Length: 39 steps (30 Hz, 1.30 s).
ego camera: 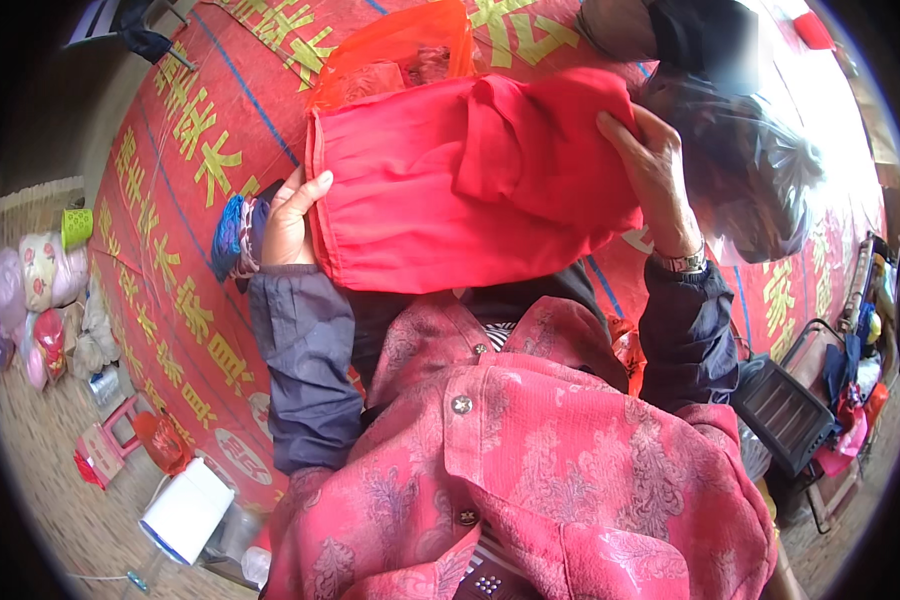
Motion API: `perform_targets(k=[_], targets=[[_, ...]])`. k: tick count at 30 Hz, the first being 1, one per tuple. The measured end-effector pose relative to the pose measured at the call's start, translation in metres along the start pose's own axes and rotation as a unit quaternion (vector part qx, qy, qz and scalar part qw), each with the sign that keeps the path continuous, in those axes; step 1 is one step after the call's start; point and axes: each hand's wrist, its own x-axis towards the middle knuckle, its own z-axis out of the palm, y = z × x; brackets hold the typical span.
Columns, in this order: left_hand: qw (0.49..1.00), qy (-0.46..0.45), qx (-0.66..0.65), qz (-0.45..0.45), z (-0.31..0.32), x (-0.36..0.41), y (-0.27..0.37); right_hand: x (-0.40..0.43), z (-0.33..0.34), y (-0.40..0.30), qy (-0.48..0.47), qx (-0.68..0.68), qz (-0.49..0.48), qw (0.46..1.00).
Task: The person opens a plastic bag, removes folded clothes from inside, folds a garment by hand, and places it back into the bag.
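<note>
A bright red piece of cloth [420, 195] is stretched between my two hands, above my lap. Its left edge has a gathered, seamed band, and a fold of the fabric stands up near its middle. My left hand [292, 217] grips the banded edge, thumb on top and most fingers hidden behind. At the upper right corner, my right hand [649, 165] pinches the cloth between thumb and fingers. Just beyond the cloth, an orange-red plastic bag [397, 45] stands open with red items inside. Blue and patterned fabric [232, 236] lies beside my left wrist.
A red printed sheet [180, 247] with yellow characters spreads around me. To the right lie a filled clear plastic bag [750, 165] and dark fabric [701, 45]. A pink stool [109, 442], a white box-shaped object [187, 510] and a dark slatted appliance [784, 412] stand at the sides.
</note>
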Motion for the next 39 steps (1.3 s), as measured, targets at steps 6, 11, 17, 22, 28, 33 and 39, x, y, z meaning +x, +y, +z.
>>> perform_targets(k=[6, 11, 17, 22, 28, 33, 39], targets=[[0.996, -0.072, -0.032, 0.05, 0.053, -0.017, 0.003, -0.013, 0.067, -0.055, 0.014, -0.142, -0.319, 0.937], [0.993, -0.061, 0.029, 0.095, 0.047, -0.034, -0.011, -0.038, 0.132, -0.066, -0.102, -0.216, -0.401, 0.884], [0.996, -0.022, -0.059, 0.066, 0.012, -0.046, -0.01, -0.065, 0.183, -0.077, -0.175, -0.201, -0.39, 0.881], [0.996, 0.049, 0.022, 0.072, -0.018, -0.054, -0.021, -0.092, 0.209, -0.066, -0.238, -0.132, -0.357, 0.894], [0.985, 0.14, 0.092, 0.042, -0.032, -0.047, -0.017, -0.111, 0.206, -0.06, -0.335, -0.054, -0.305, 0.89], [0.99, 0.141, 0.002, 0.007, -0.058, -0.033, -0.021, -0.119, 0.189, -0.043, -0.385, -0.003, -0.279, 0.88], [0.989, 0.145, -0.022, 0.019, -0.062, -0.022, -0.011, -0.101, 0.147, -0.016, -0.38, -0.012, -0.056, 0.923]])
